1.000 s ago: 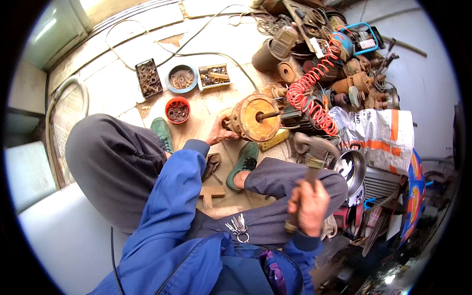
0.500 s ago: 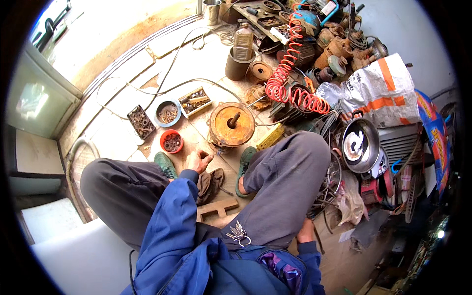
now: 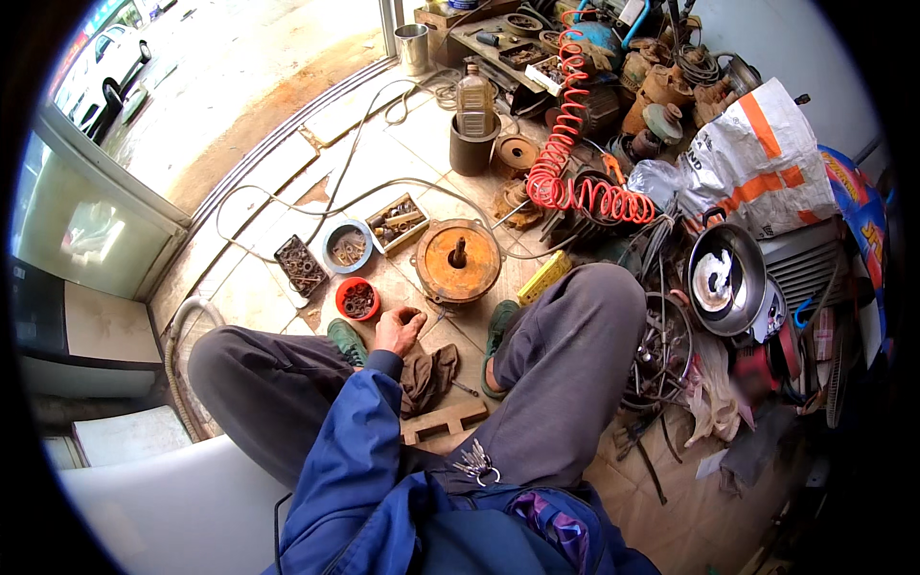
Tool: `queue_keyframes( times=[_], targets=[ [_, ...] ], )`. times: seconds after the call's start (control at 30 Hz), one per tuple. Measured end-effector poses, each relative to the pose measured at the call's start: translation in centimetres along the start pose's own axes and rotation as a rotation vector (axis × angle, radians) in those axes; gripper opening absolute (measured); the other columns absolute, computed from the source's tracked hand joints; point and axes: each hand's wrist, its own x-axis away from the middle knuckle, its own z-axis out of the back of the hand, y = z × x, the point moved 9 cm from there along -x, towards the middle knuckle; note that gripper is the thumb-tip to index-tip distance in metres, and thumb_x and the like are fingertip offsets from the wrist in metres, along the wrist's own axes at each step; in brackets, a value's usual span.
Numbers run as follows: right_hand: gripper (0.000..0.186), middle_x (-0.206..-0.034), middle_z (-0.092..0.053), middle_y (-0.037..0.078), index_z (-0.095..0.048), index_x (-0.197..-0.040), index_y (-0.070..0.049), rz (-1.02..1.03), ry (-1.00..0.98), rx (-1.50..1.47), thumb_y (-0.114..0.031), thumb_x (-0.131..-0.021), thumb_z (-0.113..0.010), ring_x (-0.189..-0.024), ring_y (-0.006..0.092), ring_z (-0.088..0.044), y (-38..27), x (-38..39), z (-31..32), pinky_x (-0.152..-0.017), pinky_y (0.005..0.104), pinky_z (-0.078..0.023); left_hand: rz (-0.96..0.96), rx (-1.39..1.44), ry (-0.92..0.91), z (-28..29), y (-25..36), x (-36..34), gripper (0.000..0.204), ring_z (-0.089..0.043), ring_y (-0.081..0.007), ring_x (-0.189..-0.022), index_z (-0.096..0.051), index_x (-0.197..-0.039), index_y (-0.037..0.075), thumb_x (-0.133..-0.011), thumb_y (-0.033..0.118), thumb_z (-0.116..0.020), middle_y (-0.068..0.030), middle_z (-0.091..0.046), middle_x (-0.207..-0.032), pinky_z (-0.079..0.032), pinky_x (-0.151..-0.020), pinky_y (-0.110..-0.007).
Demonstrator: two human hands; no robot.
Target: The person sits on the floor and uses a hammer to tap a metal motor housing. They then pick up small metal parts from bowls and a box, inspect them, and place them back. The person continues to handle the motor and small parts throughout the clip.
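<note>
My left hand hangs over the floor between my knees, its fingers curled together; whatever they might hold is too small to make out. Just right of it and farther off stands a round, rusty motor housing with a shaft sticking up from its centre. A red bowl of small metal parts is close by on the left. Under my wrist lies a crumpled brown rag, with a wooden block nearer to me. My right hand is out of sight beyond my right thigh.
Left of the motor are a blue-rimmed bowl, a black tray and a box of metal parts. A cable loops across the tiles. A coiled red hose, old motors and a black pan crowd the right.
The view has shifted, so the scene sits farther right and slightly lower. My left hand stays near the red bowl with fingers curled. My right hand, seen earlier beside my right thigh, has left view.
</note>
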Motion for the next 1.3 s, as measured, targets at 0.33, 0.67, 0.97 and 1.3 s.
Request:
queue_keyframes(
  times=[0.33, 0.67, 0.97, 1.3],
  targets=[
    [0.02, -0.085, -0.072, 0.022, -0.068, -0.106, 0.003, 0.444, 0.98, 0.007, -0.014, -0.098, -0.061, -0.082, 0.0433, -0.07, -18.0, -1.2, 37.3, -0.08, 0.055, -0.053, -0.436, -0.072, 0.194, 14.6, 27.5, 0.5, 0.032, -0.074, -0.021, -0.09, -0.074, -0.12, 0.002, -0.1, 0.027, -0.074, -0.0176, -0.078, -0.103, -0.061, -0.082, -0.033],
    [0.019, -0.096, -0.076, 0.022, -0.073, -0.106, 0.003, 0.853, 0.636, -0.275, -0.012, -0.094, -0.069, -0.087, 0.0284, -0.075, -48.6, 4.0, 40.9, -0.079, 0.0397, -0.058, -0.651, -0.797, 0.424, 26.6, 33.7, 1.9, 0.034, -0.072, -0.0254, -0.103, -0.072, -0.123, -0.001, -0.097, 0.02, -0.074, -0.0192, -0.074, -0.112, -0.058, -0.089, -0.038],
    [0.048, -0.099, -0.076, 0.028, -0.069, -0.12, 0.009, 0.609, 0.191, 0.007, -0.021, -0.084, -0.081, -0.096, 0.0359, -0.076, -44.9, -6.8, 24.2, -0.087, 0.0426, -0.058, -0.29, -0.927, 0.156, 22.8, 30.5, 3.5, 0.039, -0.07, -0.0355, -0.107, -0.073, -0.119, -0.001, -0.089, 0.021, -0.082, -0.0202, -0.073, -0.114, -0.056, -0.092, -0.043],
    [0.037, -0.093, -0.072, 0.032, -0.07, -0.1, 0.009, 0.541, 0.095, -0.133, -0.018, -0.077, -0.083, -0.095, 0.0438, -0.073, -45.8, -7.4, 24.9, -0.084, 0.0478, -0.057, -0.373, -1.009, 0.002, 19.6, 30.9, 4.1, 0.042, -0.072, -0.031, -0.096, -0.074, -0.12, -0.001, -0.086, 0.02, -0.085, -0.0188, -0.074, -0.113, -0.058, -0.085, -0.042]
  ],
)
